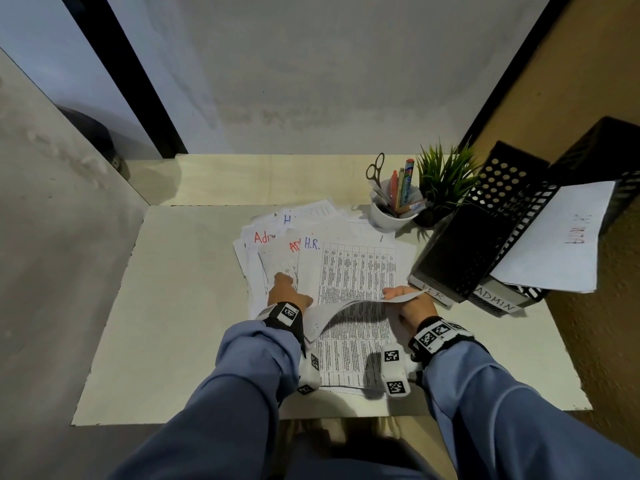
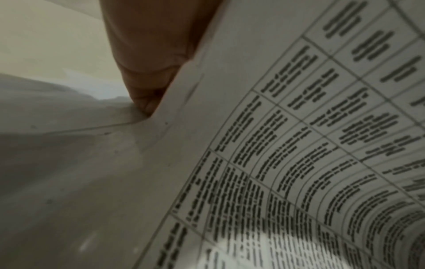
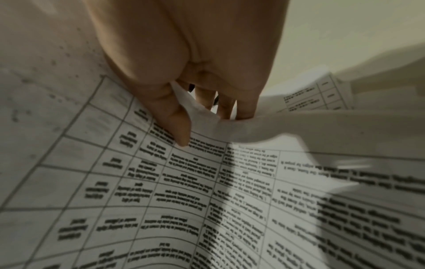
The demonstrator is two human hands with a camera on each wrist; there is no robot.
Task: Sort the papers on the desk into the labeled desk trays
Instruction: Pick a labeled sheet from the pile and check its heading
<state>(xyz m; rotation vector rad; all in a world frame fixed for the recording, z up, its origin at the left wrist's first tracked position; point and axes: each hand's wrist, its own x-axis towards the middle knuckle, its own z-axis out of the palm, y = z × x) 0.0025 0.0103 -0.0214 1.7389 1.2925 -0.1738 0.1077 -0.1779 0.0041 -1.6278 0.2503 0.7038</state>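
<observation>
A loose pile of printed papers (image 1: 273,237) marked "Admin" and "H.R." lies mid-desk. On top is a table-printed sheet headed "H.R." (image 1: 356,268). My right hand (image 1: 403,296) pinches that sheet's near right corner between thumb and fingers (image 3: 179,127) and lifts it, so the near edge curls up off another printed sheet (image 1: 349,351). My left hand (image 1: 287,289) reaches flat onto the pile just left of the lifted sheet, one fingertip (image 2: 147,102) pressing the papers. Two black mesh trays stand at the right, labelled H.R. (image 1: 464,247) and ADMIN (image 1: 627,195). The ADMIN tray holds one sheet (image 1: 561,237).
A white cup of pens and scissors (image 1: 391,209) and a small green plant (image 1: 443,181) stand behind the pile, beside the trays. The pale desk (image 1: 173,306) is bare to the left. Walls close in on the left, back and right.
</observation>
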